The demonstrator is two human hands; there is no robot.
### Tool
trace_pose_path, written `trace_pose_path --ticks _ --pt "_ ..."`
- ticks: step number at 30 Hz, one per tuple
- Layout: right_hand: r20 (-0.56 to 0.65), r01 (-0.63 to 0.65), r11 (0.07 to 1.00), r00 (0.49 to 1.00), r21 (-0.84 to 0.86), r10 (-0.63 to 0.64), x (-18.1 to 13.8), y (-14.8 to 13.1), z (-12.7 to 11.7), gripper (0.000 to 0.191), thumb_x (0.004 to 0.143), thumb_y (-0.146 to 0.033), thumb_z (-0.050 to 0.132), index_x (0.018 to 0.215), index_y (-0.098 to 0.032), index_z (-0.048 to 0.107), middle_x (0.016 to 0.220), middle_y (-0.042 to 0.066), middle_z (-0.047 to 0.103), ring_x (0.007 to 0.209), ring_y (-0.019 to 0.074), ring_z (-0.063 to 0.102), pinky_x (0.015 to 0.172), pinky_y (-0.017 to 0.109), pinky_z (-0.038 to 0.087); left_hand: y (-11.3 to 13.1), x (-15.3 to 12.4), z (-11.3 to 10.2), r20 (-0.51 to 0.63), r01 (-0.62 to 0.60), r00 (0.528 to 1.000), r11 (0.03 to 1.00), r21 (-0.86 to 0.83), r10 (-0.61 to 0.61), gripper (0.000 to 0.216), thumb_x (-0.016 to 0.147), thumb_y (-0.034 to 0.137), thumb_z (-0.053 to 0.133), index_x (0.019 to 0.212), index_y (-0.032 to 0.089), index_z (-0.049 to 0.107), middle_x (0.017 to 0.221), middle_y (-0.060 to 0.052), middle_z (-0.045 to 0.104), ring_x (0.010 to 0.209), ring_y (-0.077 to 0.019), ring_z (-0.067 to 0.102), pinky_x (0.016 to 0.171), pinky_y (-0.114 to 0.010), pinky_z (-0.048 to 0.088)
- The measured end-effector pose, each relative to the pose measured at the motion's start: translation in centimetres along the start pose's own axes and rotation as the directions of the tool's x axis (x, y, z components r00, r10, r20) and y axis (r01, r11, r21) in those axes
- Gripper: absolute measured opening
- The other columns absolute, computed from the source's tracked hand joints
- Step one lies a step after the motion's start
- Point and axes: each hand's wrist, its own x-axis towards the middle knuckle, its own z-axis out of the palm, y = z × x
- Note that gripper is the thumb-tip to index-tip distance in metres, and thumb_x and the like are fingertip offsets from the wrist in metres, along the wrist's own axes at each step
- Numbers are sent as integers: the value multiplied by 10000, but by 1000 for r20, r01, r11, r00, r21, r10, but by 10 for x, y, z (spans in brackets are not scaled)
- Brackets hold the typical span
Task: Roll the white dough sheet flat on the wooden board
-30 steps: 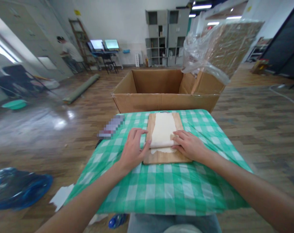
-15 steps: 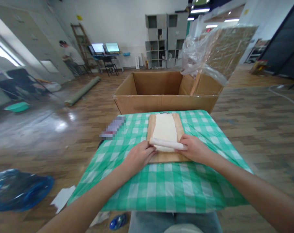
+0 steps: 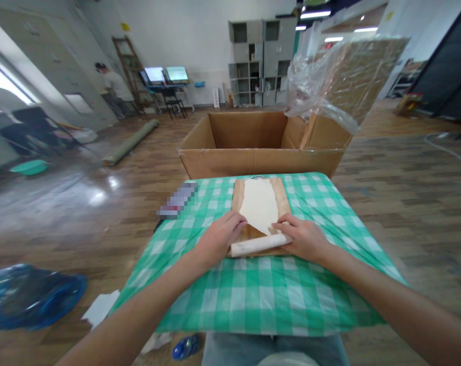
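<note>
A pale flat sheet of dough (image 3: 258, 203) lies lengthwise on a wooden board (image 3: 236, 195). My left hand (image 3: 223, 235) has its fingers closed on the dough's near left corner. At the near right corner, my right hand (image 3: 306, 238) pinches the dough's edge with its fingertips. The near edge between them looks slightly raised, with bare board under it. A whitish rolling pin (image 3: 258, 245) lies slanted across the board's near end, its right end against my right hand and its left end just below my left hand.
A green-and-white checked cloth (image 3: 276, 300) covers the table. A blurred-out phone-like object (image 3: 178, 201) lies at its left edge. Beyond stands a large open cardboard box (image 3: 253, 161). On the floor are a blue plastic bag (image 3: 32, 297) and a bottle (image 3: 185, 347). Other people sit far left.
The rolling pin has come toward me, off the dough to the board's near end. My hands have left its ends and taken hold of the dough's near corners.
</note>
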Motion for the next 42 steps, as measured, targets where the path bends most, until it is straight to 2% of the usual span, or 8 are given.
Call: trace_pose_path --ticks 4,12,18,26,30,32,35,42 --pt "-56 70 982 995 -177 -81 1 -2 3 212 1009 -254 609 1137 -258 778 1091 39 777 752 168 675 596 286 388 -1 4 -3 -24 20 1000 999 -35 -20 217 1089 280 475 990 189 646 965 -56 729 914 -200 718 826 -321 569" --pt "-89 207 959 970 -196 -227 1 -2 0 181 1013 -183 571 1050 -212 746 977 32 782 753 165 667 602 306 360 -22 -25 16 -54 -134 990 985 -106 129 227 1008 282 670 1222 209 653 1159 -76 763 1025 -205 756 904 -326 614" --pt "-59 265 947 958 -181 -279 0 -5 -5 117 1016 -226 614 1058 -201 720 938 32 767 767 181 672 626 317 379 -20 -31 18 -97 -228 968 973 47 231 227 1100 256 490 1154 188 699 1077 -91 780 960 -192 768 837 -301 631" --pt "88 233 964 971 -127 -223 -12 -10 -11 132 975 -204 632 1071 -214 722 966 32 763 796 197 691 633 322 379 -10 -38 8 17 -337 941 937 90 337 229 1084 257 537 1051 190 753 1086 -89 799 962 -215 768 837 -330 620" --pt "231 12 997 973 -76 6 -18 -17 -25 178 939 -236 672 1111 -234 716 1091 40 745 852 204 706 644 309 396 1 -49 -10 -16 -231 973 971 -57 230 219 1075 268 557 1055 213 768 1110 -74 794 1013 -207 754 892 -336 604" --pt "256 -120 987 956 -108 145 -15 -23 -35 164 967 -289 659 1110 -226 707 1114 55 729 842 211 707 636 311 403 9 -53 -20 -98 -63 994 985 -159 47 238 1086 256 521 1087 217 756 1096 -59 791 1020 -189 749 904 -315 597" --pt "270 -179 968 937 -177 222 -4 -36 -44 257 1042 -446 584 1085 -218 695 1136 87 707 789 218 698 594 319 396 20 -54 -31 -230 147 953 966 -213 -195 277 1107 282 457 1156 226 724 1131 -51 777 1072 -202 730 979 -354 578" --pt "293 -116 979 942 -166 161 11 -46 -32 285 1061 -491 567 1061 -231 683 1129 90 679 805 219 694 587 315 413 25 -52 -13 -59 34 998 998 -60 -38 247 1063 301 545 1265 231 668 1320 -94 691 1255 -243 660 1091 -406 549"
